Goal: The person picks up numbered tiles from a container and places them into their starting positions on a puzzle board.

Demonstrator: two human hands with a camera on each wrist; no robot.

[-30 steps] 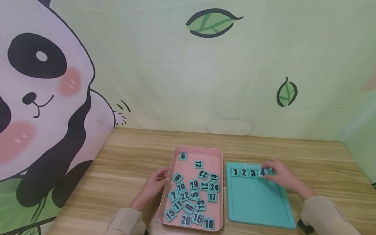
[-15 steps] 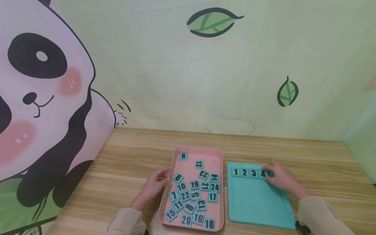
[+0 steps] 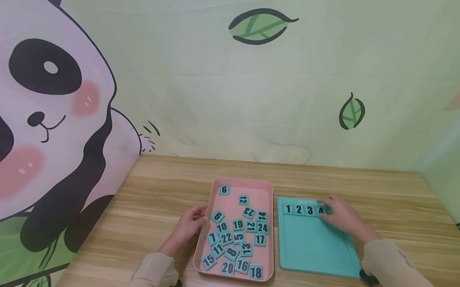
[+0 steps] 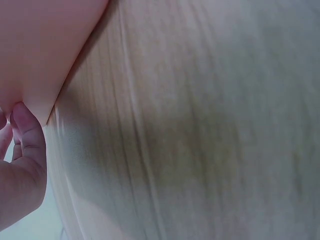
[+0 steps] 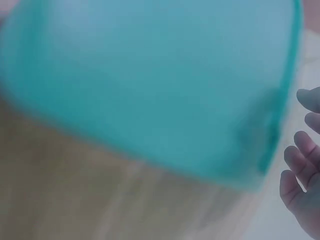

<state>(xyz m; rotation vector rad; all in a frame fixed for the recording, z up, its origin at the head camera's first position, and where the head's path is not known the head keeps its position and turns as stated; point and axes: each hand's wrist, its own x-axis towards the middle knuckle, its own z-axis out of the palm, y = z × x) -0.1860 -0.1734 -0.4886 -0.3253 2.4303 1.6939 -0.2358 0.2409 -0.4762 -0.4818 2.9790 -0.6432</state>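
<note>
In the head view my left hand [image 3: 190,223] holds the left rim of a pink tray [image 3: 257,186], thumb at the edge. The left wrist view shows that thumb [image 4: 30,135] against the tray's outer wall. Inside the tray lie scattered teal number tiles, such as the 12 tile [image 3: 243,199] and the 18 tile [image 3: 256,272]. My right hand [image 3: 343,215] pinches the 4 tile [image 3: 320,210], index finger at its top edge and thumb near its bottom, partly covering it. That tile sits in a row after the 3 tile [image 3: 309,210] on a teal board [image 3: 317,248].
Tray and board stand side by side on a wood-grain table [image 3: 168,179], a narrow gap between them. Behind the table hangs a pale green backdrop [image 3: 201,96] with a printed panda and leaves. The 1 tile [image 3: 287,209] and 2 tile [image 3: 298,209] begin the board's row.
My right hand has shifted slightly left over the 4 tile, covering more of it, as the tile settles level with the row. The left hand and tray stay put.
</note>
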